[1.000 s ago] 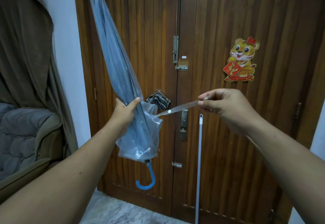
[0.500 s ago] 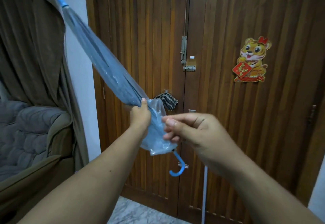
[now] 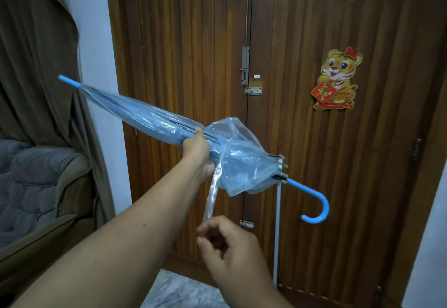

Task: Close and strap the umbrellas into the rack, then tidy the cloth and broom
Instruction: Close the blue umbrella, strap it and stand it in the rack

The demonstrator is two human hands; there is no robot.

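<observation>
The clear plastic umbrella with blue fittings is lying nearly level in the air in front of the wooden double door, its blue tip pointing toward the brown curtain on the left and its blue hooked handle hanging low on the right. The left hand is gripping the folded canopy about the middle, fingers curled round the bundle. The canopy's loose end is bunching beyond that grip, with the rib tips showing near the handle. The clear closure strap is hanging down from just beside the left hand, a snap visible near its top, and the right hand is pinching its lower end between thumb and fingers, the other fingers loosely curled. A pale broom pole is leaning upright against the door below the umbrella's rib tips. A metal bolt latch is sitting at the seam of the two door leaves, and a tiger sticker is stuck on the right leaf. A grey cushioned sofa is standing at the left, partly under the curtain, and a marbled floor is showing at the bottom
</observation>
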